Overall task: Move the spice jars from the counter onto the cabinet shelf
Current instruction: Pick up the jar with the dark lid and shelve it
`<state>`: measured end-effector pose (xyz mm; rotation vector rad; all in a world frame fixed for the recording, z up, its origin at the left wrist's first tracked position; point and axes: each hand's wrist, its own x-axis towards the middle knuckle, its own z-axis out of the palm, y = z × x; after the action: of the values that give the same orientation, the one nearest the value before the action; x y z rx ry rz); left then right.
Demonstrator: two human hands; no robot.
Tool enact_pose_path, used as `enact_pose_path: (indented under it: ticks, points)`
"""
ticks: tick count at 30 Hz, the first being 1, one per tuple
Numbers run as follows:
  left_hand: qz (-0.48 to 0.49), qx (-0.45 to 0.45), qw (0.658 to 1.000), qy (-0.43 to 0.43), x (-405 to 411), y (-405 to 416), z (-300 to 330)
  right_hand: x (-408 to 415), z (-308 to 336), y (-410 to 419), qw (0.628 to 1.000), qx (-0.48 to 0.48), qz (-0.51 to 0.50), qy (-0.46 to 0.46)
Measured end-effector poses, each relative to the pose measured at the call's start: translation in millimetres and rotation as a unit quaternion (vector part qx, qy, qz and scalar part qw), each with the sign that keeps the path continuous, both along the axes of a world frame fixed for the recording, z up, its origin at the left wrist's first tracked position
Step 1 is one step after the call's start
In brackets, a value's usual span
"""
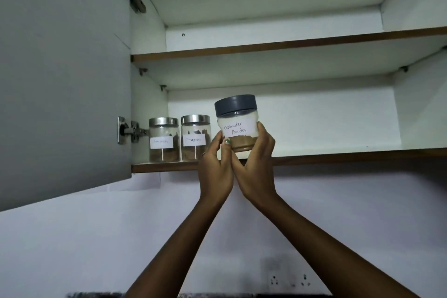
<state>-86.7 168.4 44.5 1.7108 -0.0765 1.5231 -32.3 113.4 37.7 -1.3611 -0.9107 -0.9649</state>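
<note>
Coriander jar (238, 126): probably light, rigid, smooth-sided. Left hand (216, 169) and right hand (257, 164) are clasping its lower body, lifting it toward the shelf (338, 154) beside two jars (179, 139).

An open wall cabinet holds two white shelves with brown front edges. On the lower shelf (338, 156), at its far left end, two clear glass jars with metal lids stand upright just beside each other: the left jar (164, 139) and the right jar (195, 137). Each holds brown spice and bears a white label, writing unreadable. Nothing shows on the upper shelf (290, 43) from below.
</note>
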Motion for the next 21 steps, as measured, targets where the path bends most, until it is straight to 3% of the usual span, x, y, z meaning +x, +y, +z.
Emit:
enact_pose_path:
  ticks: [4, 9, 21]
  points:
    - [0.026, 0.010, 0.998, 0.063, 17.3, 17.4, 0.6, 24.0, -0.3, 15.3, 0.997, -0.050, -0.053, 0.014]
    - [0.154, 0.011, 0.974, 0.167, 35.7, 26.8, -4.4, 44.1, -9.9, 23.7, 0.989, -0.101, -0.107, 0.023]
    - [0.232, -0.018, 0.960, 0.156, 55.7, 30.4, -12.9, 51.6, -16.7, 32.8, 0.963, -0.144, -0.225, 0.022]
